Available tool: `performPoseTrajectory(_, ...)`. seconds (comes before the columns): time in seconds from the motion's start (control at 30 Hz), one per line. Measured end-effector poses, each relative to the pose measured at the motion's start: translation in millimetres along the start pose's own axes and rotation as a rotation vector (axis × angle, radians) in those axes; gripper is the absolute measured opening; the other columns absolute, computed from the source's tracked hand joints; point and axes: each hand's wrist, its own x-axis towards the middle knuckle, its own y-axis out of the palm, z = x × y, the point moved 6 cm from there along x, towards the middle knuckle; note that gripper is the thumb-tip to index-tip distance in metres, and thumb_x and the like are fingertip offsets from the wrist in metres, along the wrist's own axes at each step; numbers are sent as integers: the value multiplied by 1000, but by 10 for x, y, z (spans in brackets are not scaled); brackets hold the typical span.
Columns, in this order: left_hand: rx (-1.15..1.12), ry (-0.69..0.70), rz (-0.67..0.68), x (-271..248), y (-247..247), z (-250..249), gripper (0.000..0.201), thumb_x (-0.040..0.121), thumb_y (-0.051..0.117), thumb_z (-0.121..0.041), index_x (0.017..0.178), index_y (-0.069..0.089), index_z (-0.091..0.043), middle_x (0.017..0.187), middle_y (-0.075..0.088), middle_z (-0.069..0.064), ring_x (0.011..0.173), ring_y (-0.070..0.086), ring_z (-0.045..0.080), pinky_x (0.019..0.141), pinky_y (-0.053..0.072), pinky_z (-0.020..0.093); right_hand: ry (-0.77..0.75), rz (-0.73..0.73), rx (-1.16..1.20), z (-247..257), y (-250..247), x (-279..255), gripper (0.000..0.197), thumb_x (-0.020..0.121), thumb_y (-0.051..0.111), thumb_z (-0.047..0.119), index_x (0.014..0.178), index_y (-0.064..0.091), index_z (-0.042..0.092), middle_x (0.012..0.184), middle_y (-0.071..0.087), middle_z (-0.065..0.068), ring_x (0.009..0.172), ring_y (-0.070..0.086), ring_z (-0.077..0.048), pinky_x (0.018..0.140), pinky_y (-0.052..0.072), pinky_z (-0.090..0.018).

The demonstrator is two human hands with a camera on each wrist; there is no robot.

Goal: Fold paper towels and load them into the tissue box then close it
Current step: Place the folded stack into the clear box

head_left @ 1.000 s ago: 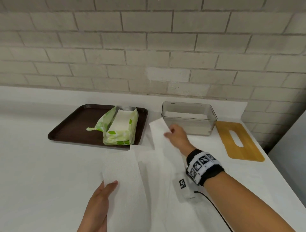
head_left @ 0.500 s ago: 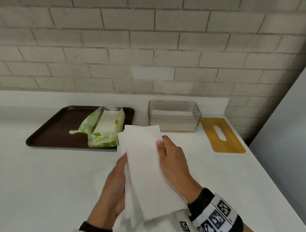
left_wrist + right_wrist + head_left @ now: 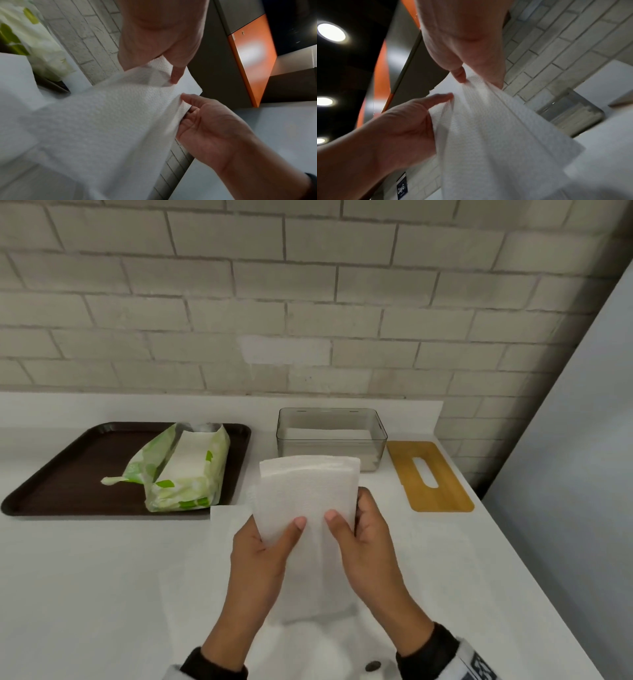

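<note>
A folded stack of white paper towels [image 3: 308, 494] stands upright above the counter, in front of the clear tissue box [image 3: 378, 446]. My left hand [image 3: 267, 549] grips its left edge and my right hand [image 3: 363, 539] grips its right edge, both thumbs pressed on the near face. In the left wrist view my left hand [image 3: 161, 40] pinches the towels [image 3: 111, 121], with my right hand [image 3: 214, 128] opposite. The right wrist view shows the same grip on the towels [image 3: 488, 128]. The box has no lid on and holds a low layer of towels. Its wooden lid [image 3: 442, 494] lies flat to the box's right.
A dark brown tray [image 3: 68, 474] at the left carries an opened green-and-white towel pack [image 3: 185, 470]. Another flat white sheet [image 3: 226, 529] lies on the white counter under my hands. A brick wall runs behind, and a grey panel [image 3: 565, 474] bounds the right side.
A second ago the towels lay spread on the counter, my left hand flat on one and my right lifting another. Both hands have since gathered them into one stack and raised it.
</note>
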Motion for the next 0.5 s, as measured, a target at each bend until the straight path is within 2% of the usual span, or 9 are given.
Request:
performPoseTrajectory(0.1,27,17,7,14,79,0,25,78,73,-16,98,65,-29,89,73,-18,83,69,2,66,54,15,-37,-50,62,-15,-26,-46,21,91,57,15,109,50,22,100,66,8,92,65,-3,73,53,-17)
performPoseTrajectory(0.23,29,10,4,10,151,22,21,77,74,-12,92,69,-25,86,74,-9,80,70,9,65,55,20,18,-20,9,-176,-82,-54,27,86,65,15,106,52,27,97,65,13,91,64,-1,71,53,-17)
performPoseTrajectory(0.33,-101,-25,-68,63,109,31,24,68,77,-17,91,70,-15,83,75,-1,77,72,15,61,56,23,160,145,-123,-352,-152,-43,32,81,71,12,102,57,31,104,68,11,94,65,-4,79,54,-18)
performPoseTrajectory(0.43,-207,-9,-140,160,-57,26,41,51,87,-25,88,71,-18,87,75,-1,79,70,12,66,57,23,308,425,-359,-499,-284,-115,27,77,75,13,93,64,30,101,70,8,89,65,0,75,50,-10)
performPoseTrajectory(0.5,-120,1,-141,186,-177,30,41,49,87,-21,87,71,-19,86,74,0,78,69,12,68,56,21,317,400,-356,-468,-515,-61,18,76,75,13,90,69,22,93,72,7,83,68,-4,73,51,-14)
